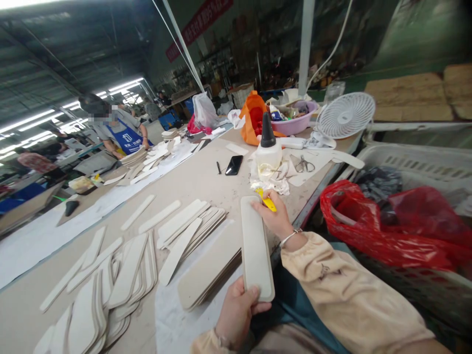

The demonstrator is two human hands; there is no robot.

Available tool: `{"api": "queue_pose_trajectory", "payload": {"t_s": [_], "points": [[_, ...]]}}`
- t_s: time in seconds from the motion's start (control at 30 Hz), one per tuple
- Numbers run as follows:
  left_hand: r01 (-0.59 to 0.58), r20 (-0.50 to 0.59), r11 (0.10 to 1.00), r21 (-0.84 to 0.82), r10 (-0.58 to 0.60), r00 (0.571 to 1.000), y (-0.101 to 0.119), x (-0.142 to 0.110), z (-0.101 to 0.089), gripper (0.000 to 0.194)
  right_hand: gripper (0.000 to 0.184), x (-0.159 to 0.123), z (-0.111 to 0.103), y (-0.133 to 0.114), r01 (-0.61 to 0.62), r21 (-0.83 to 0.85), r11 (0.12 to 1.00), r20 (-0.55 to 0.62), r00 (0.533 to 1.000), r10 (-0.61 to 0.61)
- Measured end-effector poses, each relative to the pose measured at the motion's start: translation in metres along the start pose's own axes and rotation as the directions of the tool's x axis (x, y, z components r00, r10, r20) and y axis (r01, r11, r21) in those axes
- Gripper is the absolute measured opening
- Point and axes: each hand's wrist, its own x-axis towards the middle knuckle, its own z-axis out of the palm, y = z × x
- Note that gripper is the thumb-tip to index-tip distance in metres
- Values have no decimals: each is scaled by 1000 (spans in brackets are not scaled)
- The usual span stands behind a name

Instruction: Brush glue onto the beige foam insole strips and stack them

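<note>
The left hand (236,309) grips the near end of a pale panel (257,250), thumb on top and fingers closed beneath, at the near edge of a counter (206,169). The right hand (276,216) closes its fingers on the panel's far end, a yellow tool (270,202) also in its grasp. Just left of the panel lies a stack of larger boards (210,268); farther left, loose pale strips (127,270) overlap in heaps. To the right, a red plastic bag (391,231) fills part of a white crate (416,164). Beyond the hands, a white bottle (268,153) with a black nozzle stands between a dark phone (233,165) and scissors (304,164). Farther off are an orange bag (253,118), a purple basin (293,126) and a white fan (345,115). At far left, a co-worker in a blue apron (127,137) stands beside more pale pieces (147,160).
</note>
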Motion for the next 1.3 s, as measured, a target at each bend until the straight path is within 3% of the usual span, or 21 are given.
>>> {"api": "queue_pose_trajectory", "payload": {"t_s": [0.2,0.4,0.53,0.63,0.8,1.07,1.17,1.3], "points": [[-23,-1,1000,4,23,1000,-1,-1,-2,46,39,-3,2,-6,-28,31,999,46,999,26],[-39,-55,999,-24,38,998,-1,-3,-1,47,47,-9,1,-13,7,-118,993,181,983,14],[-30,-28,999,-23,29,999,2,-5,-3,47,46,-9,2,-11,-13,-166,986,166,985,41],[-20,-2,1000,-3,20,1000,4,-8,-7,47,45,-7,1,-7,-29,-137,990,145,988,49],[4,-2,1000,8,-4,1000,3,-15,-16,48,41,-5,-1,1,43,-194,980,103,994,-23],[12,-78,999,-50,-16,997,-3,-34,-38,45,27,-12,21,16,117,-236,965,220,973,-64],[5,-116,998,-64,-12,993,-3,-41,-49,43,20,-19,34,15,254,-327,910,322,936,-145],[19,-160,997,-76,-31,987,-6,-43,-61,42,24,-40,44,1,520,-344,782,547,788,-283]]}}
